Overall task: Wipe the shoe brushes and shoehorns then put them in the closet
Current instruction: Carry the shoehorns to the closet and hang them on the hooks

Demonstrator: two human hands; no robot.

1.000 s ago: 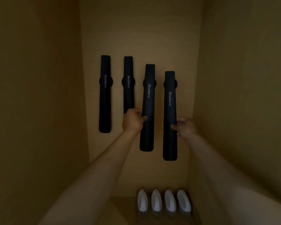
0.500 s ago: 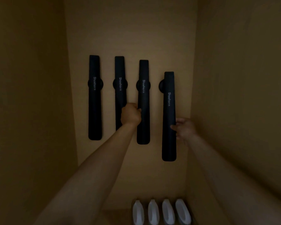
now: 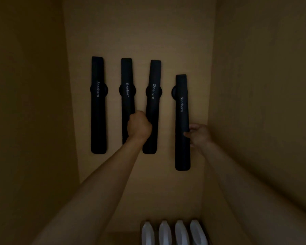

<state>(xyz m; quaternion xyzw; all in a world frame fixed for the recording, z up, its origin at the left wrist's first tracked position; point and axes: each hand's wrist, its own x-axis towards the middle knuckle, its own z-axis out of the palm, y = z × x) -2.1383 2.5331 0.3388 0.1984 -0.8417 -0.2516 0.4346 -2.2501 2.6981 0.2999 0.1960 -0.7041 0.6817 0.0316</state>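
Shoehorns on closet back wall (image 3: 166,32), left hand (image 3: 139,127) fisted around third shoehorn (image 3: 153,106) at frame centre, right hand (image 3: 200,135) pinching fourth shoehorn (image 3: 182,121), lower, four white brushes (image 3: 173,233) bottom centre.

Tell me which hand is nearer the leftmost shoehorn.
Left. The left hand grips the third shoehorn, two places from the leftmost shoehorn; the right hand holds the fourth shoehorn, farthest away.
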